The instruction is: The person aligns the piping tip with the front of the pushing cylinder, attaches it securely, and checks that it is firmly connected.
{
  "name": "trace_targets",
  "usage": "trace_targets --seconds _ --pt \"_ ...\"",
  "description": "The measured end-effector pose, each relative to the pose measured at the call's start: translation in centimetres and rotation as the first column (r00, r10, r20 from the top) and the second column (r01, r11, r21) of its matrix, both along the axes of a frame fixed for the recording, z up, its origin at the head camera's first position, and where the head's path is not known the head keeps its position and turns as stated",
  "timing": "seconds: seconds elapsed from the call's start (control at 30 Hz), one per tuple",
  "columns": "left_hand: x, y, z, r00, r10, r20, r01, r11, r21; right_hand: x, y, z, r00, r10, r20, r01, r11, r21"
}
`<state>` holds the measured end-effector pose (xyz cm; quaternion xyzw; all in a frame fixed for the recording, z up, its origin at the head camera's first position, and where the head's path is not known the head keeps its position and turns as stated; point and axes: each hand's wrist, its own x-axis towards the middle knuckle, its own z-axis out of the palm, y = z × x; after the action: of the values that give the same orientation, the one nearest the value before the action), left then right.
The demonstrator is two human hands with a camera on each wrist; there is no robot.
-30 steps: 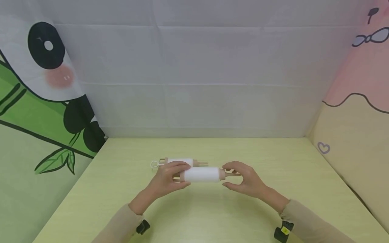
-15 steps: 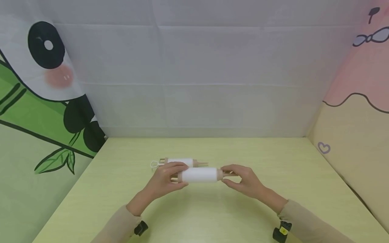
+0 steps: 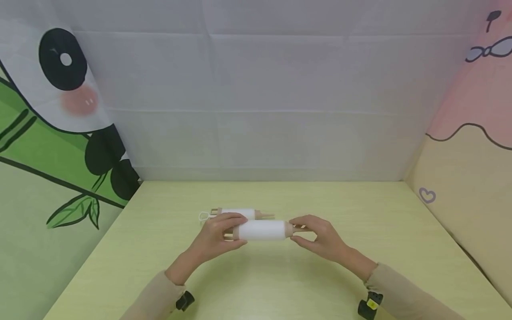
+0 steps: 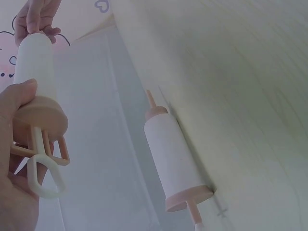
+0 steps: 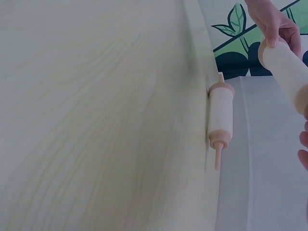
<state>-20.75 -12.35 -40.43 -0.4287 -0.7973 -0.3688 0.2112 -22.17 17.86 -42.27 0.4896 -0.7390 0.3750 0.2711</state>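
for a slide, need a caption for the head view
Both hands hold a white syringe-like tube by its ends above a pale green table; a second tube lies behind.

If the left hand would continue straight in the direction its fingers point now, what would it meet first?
The left hand grips the plunger end of the white cylindrical dispenser with peach plastic ends. Its fingers point away from the person, so probably they meet first the second, similar white dispenser lying on the pale green table; depth is unclear.
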Motion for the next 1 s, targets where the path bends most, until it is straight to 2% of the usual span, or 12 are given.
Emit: trace_targets --seconds 0.3,0.53,0.67,0.83,1.0 --pt "0.09 -0.02 0.09 1.0 0.004 -0.007 -0.004 1.0 0.0 -0.13 -0.17 -0.06 0.998 0.045 -0.035 -0.045 0.999 0.001" --pt "0.32 0.07 0.22 0.999 0.032 -0.008 -0.032 0.999 -0.016 0.04 -0.25 0.04 0.999 0.017 -0.04 -0.017 1.0 0.016" --pt "0.39 0.06 0.22 1.0 0.027 0.007 -0.027 0.999 -0.017 0.27 -0.33 0.1 1.0 0.01 -0.03 -0.009 1.0 0.025" --pt "0.38 0.03 0.16 0.999 0.026 -0.022 -0.027 0.999 -0.024 0.3 -0.48 -0.07 0.998 0.04 -0.038 -0.039 0.999 0.026" --pt "0.64 -0.07 0.07 0.998 0.032 -0.054 -0.035 0.998 -0.048 0.73 -0.77 0.12 0.998 0.062 0.014 -0.062 0.998 0.01"
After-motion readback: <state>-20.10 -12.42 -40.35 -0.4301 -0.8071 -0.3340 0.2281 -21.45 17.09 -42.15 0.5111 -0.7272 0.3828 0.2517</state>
